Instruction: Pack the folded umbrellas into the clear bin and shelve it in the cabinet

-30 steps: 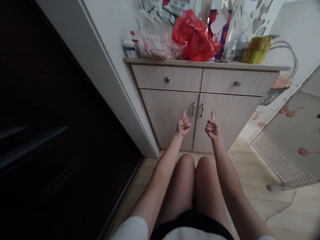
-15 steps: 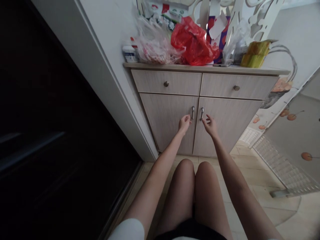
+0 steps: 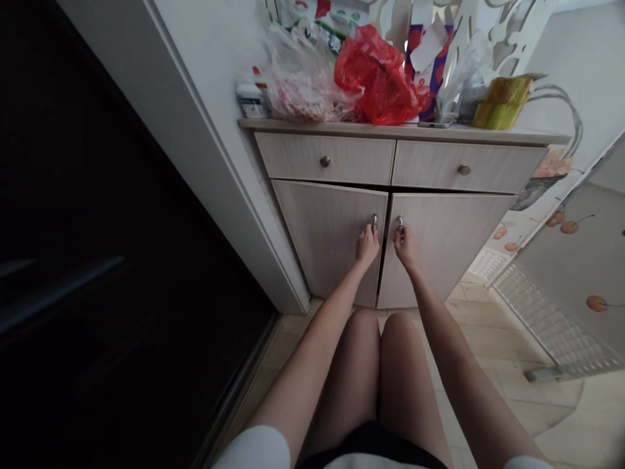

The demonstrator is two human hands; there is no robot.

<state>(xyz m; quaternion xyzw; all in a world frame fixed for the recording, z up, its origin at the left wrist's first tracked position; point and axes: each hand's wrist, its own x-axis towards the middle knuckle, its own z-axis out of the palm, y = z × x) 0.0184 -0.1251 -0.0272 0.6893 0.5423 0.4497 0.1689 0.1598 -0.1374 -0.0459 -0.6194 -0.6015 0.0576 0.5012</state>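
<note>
My left hand (image 3: 368, 245) is closed round the metal handle (image 3: 375, 220) of the left cabinet door (image 3: 327, 228). My right hand (image 3: 406, 247) grips the matching handle (image 3: 400, 222) on the right cabinet door (image 3: 449, 241). Both doors stand slightly ajar, with a dark gap along their top edges and between them. The lower part of each handle is hidden by my fingers. What lies inside the cabinet cannot be seen.
Above the doors are two drawers with round knobs (image 3: 325, 161). On the cabinet top (image 3: 303, 127) lie a red plastic bag (image 3: 375, 78), a clear bag (image 3: 303, 85), a white bottle (image 3: 251, 99) and a yellow package (image 3: 502, 104). My knees are close in front of the doors.
Both hands have moved up a little and taken hold of the handles. The two doors, closed before, have swung slightly outward toward me.
</note>
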